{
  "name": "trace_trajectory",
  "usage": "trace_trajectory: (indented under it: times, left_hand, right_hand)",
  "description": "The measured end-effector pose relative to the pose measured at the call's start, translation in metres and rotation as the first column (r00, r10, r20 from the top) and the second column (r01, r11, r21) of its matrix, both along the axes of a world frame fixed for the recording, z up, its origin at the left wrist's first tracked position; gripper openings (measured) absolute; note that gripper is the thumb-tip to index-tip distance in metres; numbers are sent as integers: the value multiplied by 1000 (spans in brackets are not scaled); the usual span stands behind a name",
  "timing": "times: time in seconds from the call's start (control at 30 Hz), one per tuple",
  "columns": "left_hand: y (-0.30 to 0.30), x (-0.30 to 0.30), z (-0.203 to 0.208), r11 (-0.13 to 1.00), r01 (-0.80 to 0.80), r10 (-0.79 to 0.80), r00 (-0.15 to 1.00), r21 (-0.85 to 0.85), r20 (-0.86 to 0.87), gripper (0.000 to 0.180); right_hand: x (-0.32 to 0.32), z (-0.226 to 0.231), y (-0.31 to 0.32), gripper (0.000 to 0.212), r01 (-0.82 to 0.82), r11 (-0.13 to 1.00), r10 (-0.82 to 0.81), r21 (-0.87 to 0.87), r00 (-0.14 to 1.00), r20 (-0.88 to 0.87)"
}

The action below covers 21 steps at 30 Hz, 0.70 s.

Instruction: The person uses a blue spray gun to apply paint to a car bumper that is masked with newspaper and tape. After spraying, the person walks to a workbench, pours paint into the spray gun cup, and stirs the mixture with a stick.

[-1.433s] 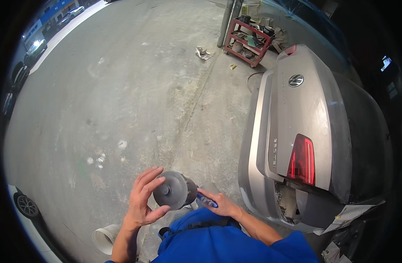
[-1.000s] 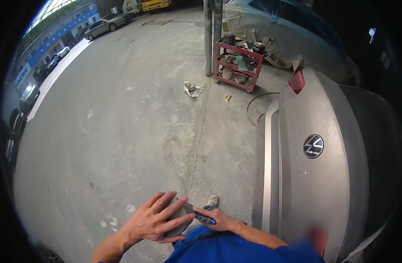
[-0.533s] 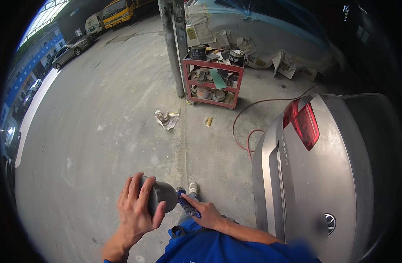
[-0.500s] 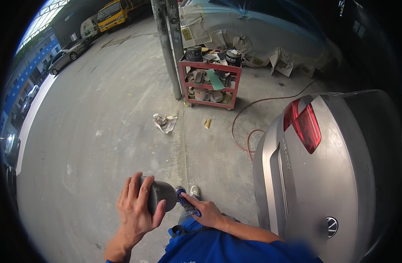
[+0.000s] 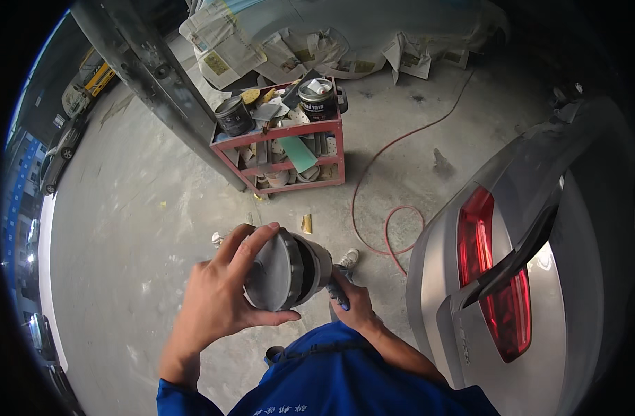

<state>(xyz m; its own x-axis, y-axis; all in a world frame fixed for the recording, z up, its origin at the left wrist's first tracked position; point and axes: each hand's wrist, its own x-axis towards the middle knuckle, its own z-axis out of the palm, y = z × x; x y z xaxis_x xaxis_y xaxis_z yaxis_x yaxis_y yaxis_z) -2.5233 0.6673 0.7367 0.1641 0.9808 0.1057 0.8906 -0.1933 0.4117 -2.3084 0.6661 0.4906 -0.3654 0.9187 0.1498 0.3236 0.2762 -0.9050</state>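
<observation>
A handheld disc sander (image 5: 288, 269) with a round grey pad is held in front of my chest, pad turned toward my left. My left hand (image 5: 220, 298) cups the pad, fingers over its top edge and thumb under it. My right hand (image 5: 353, 307) grips the tool's body and blue handle from behind. I wear a blue jacket. One of my shoes (image 5: 347, 259) shows on the concrete floor just beyond the tool.
A red wheeled cart (image 5: 283, 139) with cans, discs and sheets stands ahead beside a grey steel column (image 5: 158, 83). A red hose (image 5: 390, 208) loops on the floor. A silver car's rear (image 5: 518, 277) is close on my right. A paper-masked car (image 5: 317, 35) is beyond.
My view has swung from the car's rear toward the red cart, which is now closer. Both hands stayed on the sander, and my left hand now cups the pad more fully.
</observation>
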Motion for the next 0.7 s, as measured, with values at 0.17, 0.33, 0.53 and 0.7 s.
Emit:
trace_trajectory:
  times: [0.17, 0.33, 0.53, 0.7]
  left_hand:
    - [187, -2, -10, 998, -47, 8, 703, 36, 711, 136]
    - [346, 39, -50, 988, 100, 96, 182, -115, 979, 125]
    - [545, 129, -110, 887, 299, 453, -421, -351, 786, 105]
    - [753, 222, -141, 665, 676, 708, -434, -318, 557, 108]
  right_hand:
    - [28, 7, 187, 40, -28, 998, 38, 49, 978, -207]
    - [82, 33, 325, 20, 182, 977, -155, 114, 965, -211]
    - [173, -7, 487, 13, 397, 888, -395, 231, 917, -55]
    - [269, -50, 637, 29, 517, 839, -531, 171, 847, 41]
